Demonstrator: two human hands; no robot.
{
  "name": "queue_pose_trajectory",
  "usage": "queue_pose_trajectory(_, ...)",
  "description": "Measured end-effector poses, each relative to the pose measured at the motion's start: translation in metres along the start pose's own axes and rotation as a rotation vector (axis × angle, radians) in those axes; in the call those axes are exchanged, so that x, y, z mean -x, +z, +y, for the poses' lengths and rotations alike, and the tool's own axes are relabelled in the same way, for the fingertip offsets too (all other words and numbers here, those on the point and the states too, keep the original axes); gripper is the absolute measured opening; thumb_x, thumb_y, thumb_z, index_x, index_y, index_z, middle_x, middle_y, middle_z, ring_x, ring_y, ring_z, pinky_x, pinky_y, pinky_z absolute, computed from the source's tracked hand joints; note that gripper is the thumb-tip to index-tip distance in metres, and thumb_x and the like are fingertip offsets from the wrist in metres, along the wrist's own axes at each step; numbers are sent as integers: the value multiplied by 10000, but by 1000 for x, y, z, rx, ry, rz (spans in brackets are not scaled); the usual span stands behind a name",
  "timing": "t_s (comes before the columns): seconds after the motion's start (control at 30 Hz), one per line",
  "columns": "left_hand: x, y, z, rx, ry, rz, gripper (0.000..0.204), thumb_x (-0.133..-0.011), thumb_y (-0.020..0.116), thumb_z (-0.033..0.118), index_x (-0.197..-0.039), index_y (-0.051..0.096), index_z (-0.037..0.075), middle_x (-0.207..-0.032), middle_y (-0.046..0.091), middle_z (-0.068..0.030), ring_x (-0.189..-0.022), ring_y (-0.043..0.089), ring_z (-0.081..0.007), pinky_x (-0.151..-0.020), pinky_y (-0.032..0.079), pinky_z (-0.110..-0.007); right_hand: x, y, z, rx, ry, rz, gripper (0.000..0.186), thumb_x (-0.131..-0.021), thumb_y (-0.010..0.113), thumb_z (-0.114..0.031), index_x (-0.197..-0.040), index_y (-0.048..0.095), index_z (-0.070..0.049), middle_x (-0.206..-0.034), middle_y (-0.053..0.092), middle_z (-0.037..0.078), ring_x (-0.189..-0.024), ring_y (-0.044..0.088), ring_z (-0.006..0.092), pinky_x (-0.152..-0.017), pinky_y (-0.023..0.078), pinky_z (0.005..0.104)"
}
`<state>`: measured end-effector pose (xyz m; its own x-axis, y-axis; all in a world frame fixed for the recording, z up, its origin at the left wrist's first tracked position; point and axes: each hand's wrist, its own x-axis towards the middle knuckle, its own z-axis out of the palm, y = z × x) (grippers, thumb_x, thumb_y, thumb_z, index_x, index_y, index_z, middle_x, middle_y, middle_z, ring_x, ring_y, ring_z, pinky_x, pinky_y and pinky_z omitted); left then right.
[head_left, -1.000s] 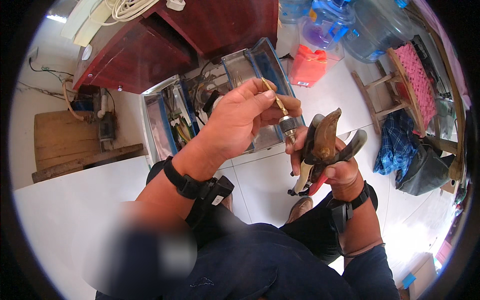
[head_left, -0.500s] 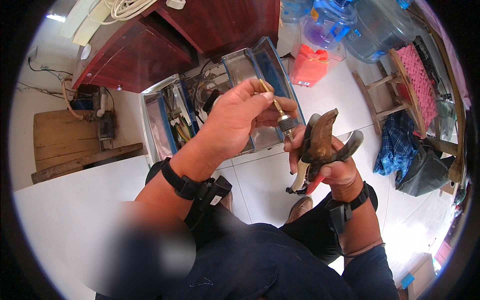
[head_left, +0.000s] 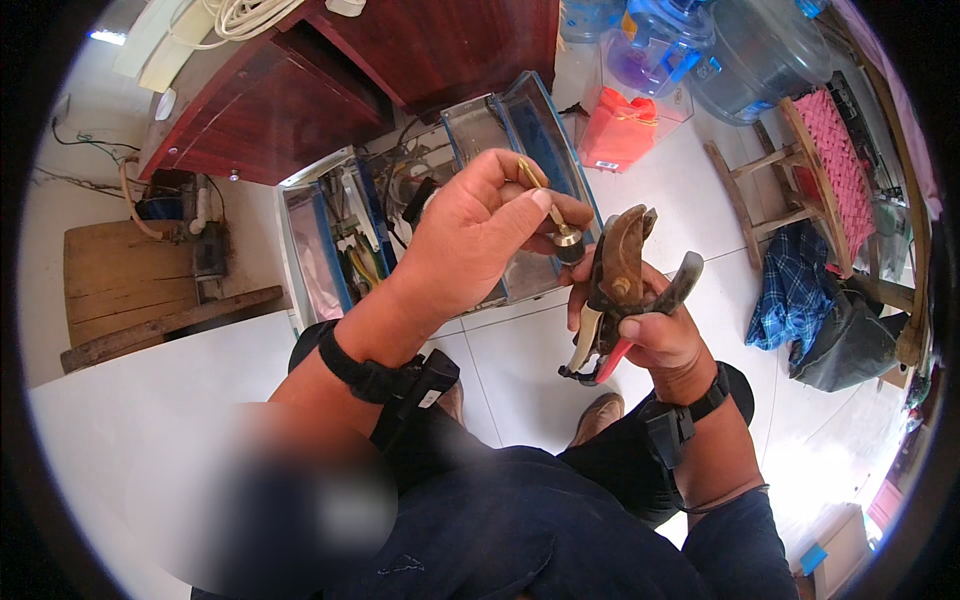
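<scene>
My left hand (head_left: 480, 225) is closed, pinching a gold-coloured drill bit (head_left: 529, 174) that stands in a small metal chuck (head_left: 569, 246). The chuck's lower end comes close to the fingertips of my right hand (head_left: 668, 342); whether they touch it I cannot tell. That right hand is wrapped round a pair of pruning shears (head_left: 622, 270) with rusty blades pointing up and away, one cream handle and one red. A dark grey tool handle (head_left: 684, 282) sticks up beside the shears in the same grip; the rest of that tool is hidden.
Beyond my hands an open metal toolbox (head_left: 470, 150) holds wires and hand tools, against a dark red cabinet (head_left: 440, 50). A red bag (head_left: 618, 130), large water bottles (head_left: 760, 65) and a wooden stool (head_left: 770, 165) stand to the right. A white surface (head_left: 150, 400) lies at left.
The shears have turned more upright and shifted slightly left in my right hand. The chuck has tipped and sits a little higher between my hands.
</scene>
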<state>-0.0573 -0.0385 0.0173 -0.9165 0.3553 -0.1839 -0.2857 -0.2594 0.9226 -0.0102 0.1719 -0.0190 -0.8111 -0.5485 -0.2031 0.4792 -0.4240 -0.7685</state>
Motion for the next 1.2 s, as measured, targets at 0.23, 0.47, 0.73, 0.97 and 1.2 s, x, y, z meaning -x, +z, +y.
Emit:
queue_pose_trajectory(0.23, 1, -3, -7, -92, 48, -2, 119, -979, 463, 108, -1085, 447, 55, -1062, 657, -172, -962, 647, -200, -792, 539, -304, -2, -4, -2, -104, -1, -49, 706, -664, 727, -224, -1258, 458, 46, -1154, 538, 146, -936, 606, 244, -826, 481, 343)
queue_pose_trajectory(0.47, -1, -4, -7, -52, 10, -18, 105, -977, 475, 108, -1066, 470, 52, -1080, 656, -169, -954, 646, -182, -792, 542, -303, -4, -2, 1, -46, 4, 26, 716, -636, 705, -326, -1222, 478, 17, -1134, 530, 186, -902, 626, 256, -777, 515, 332)
queue_pose_trajectory(0.73, -2, -3, -11, -28, 24, -13, 110, -975, 482, 110, -1064, 488, 48, -1087, 655, -172, -940, 644, -178, -784, 543, -305, -4, -3, 2, -150, -2, 10, 649, -690, 720, -253, -1227, 474, 18, -1133, 545, 158, -940, 619, 264, -832, 496, 359)
queue_pose_trajectory(0.97, -1, -1, -15, -25, 45, -13, 112, -971, 489, 100, -1070, 486, 49, -1075, 654, -173, -948, 642, -181, -785, 546, -303, -4, -7, 5, -229, -7, -10, 587, -726, 706, -198, -1223, 477, 17, -1125, 572, 155, -958, 619, 271, -856, 493, 374)
queue_pose_trajectory(1.2, -1, 0, -9, -69, 139, -20, 124, -956, 493, 39, -1078, 472, 35, -1086, 641, -169, -966, 636, -186, -833, 541, -316, -14, -10, 8, -341, -37, 4, 580, -732, 641, -152, -1264, 455, -15, -1125, 582, 171, -954, 618, 291, -875, 491, 394)
